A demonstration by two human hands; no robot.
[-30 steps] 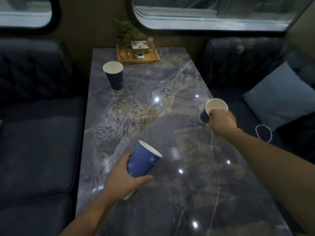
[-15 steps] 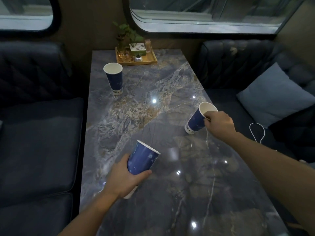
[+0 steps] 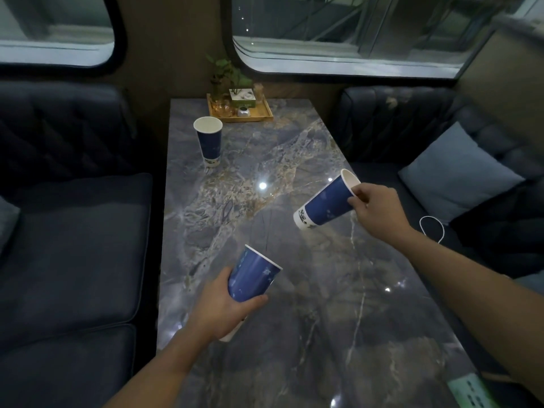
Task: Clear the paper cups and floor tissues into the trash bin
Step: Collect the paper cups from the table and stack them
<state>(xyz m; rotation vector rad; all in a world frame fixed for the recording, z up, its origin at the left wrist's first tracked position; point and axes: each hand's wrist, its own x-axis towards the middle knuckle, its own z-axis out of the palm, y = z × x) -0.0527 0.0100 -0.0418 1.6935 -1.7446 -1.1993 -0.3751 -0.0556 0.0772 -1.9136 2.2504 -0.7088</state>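
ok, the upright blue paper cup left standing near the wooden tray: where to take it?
Wrap the blue paper cup mid-wall from the near side. It stands upright with its mouth open upward, and the wooden tray crowds its far side.

Long grey-blue marbled stone counter (image 3: 294, 334), glossy, dotted with small light reflections. At its far end, against the wall, a shallow wooden tray (image 3: 266, 116) bearing a leafy green plant in a clear glass vessel (image 3: 223, 83), a small white-and-green box (image 3: 242, 95), and a small silvery round object (image 3: 243, 112). Dark navy tufted sofas on both sides: left one (image 3: 73, 231), right one (image 3: 412, 128). On the right seat, a pale blue square cushion (image 3: 459, 172) and, nearer, a thin white looped cable (image 3: 432, 228). Two rounded dark-framed windows (image 3: 353, 39) above. At the lower right edge, a pale green power strip (image 3: 474, 393).
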